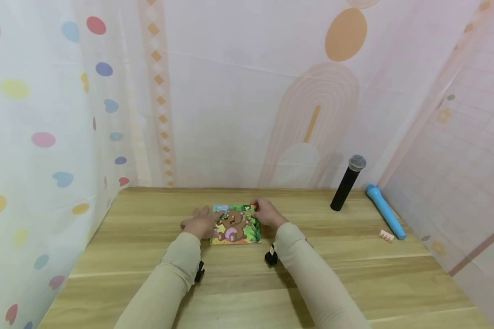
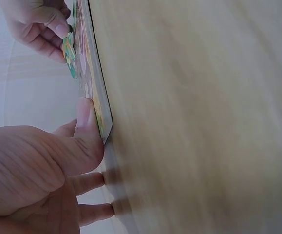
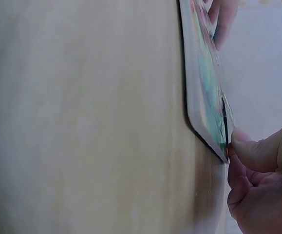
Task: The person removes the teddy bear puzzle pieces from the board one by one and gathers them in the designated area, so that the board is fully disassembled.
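Note:
A flat picture puzzle (image 1: pixel 233 230) with a brown bear on a green background lies on the wooden table. At its left edge, my left hand (image 1: pixel 201 224) rests with the thumb (image 2: pixel 84 119) pressing on the puzzle's rim. Its other fingers are spread, and two of them touch the tabletop. My right hand (image 1: pixel 269 213) is at the upper right corner, pinching a puzzle piece (image 2: pixel 69 56) between thumb and fingers. That green and orange piece stands tilted up from the board. In the right wrist view, the right fingertips partly cover its edge.
Towards the back right, a black microphone (image 1: pixel 346 185) with a silver head stands upright. Right of it lies a blue microphone-shaped stick (image 1: pixel 386 211), with a small pale pink block (image 1: pixel 386 236) beside it. A patterned curtain (image 1: pixel 230 114) borders the table.

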### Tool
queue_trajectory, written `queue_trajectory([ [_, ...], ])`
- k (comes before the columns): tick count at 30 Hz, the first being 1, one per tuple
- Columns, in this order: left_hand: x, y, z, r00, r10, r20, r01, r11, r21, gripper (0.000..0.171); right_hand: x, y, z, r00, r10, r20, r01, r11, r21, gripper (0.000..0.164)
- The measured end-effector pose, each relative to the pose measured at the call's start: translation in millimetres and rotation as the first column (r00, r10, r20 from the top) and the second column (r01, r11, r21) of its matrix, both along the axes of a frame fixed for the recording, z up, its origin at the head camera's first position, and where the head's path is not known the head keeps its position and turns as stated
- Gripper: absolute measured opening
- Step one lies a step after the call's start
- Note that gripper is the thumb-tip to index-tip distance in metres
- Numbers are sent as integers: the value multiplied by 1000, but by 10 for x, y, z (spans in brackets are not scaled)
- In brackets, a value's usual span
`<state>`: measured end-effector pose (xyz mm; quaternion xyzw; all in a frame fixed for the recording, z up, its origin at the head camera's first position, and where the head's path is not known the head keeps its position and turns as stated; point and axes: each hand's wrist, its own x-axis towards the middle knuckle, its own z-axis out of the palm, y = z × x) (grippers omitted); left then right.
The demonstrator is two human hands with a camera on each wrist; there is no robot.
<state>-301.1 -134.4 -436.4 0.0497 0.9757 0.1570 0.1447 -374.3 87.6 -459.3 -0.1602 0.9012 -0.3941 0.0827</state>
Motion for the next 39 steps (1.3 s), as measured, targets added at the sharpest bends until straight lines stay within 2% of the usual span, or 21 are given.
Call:
queue_trajectory([
  [15, 27, -14, -28, 1000, 2, 13, -2, 1000, -14, 81, 11, 70, 0, 1000, 30, -3, -30, 999, 16, 30],
  [24, -42, 13, -66, 1000, -1, 11, 1, 1000, -30, 81, -21, 249, 84, 999, 19, 31, -19, 999, 26, 36],
  [31, -45, -9, -5, 1000, -7, 19, 8, 999, -36, 80, -41, 341, 174, 1000, 2, 27, -1, 1000, -9, 36],
  [35, -41, -9, 33, 1000, -8, 24, 9, 998, -61, 80, -78, 408, 217, 1000, 24, 20, -23, 999, -40, 38],
  [39, -73, 10, -4, 1000, -7, 23, 9, 999, -53, 80, -90, 500, 266, 999, 16, 34, -14, 998, -54, 37],
])
